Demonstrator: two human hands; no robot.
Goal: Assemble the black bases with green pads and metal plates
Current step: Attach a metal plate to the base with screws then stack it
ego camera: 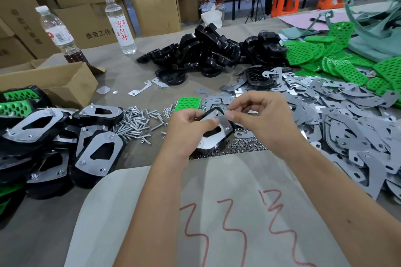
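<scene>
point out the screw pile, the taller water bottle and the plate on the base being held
screw pile [136, 120], head view, middle of heap
taller water bottle [120, 28], head view, label
metal plate [213, 128], head view, shiny face

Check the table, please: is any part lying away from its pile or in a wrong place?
Mostly sorted. One green pad lies alone among the screws and nuts, far from the green pile. A black base sits among the metal plates.
</scene>
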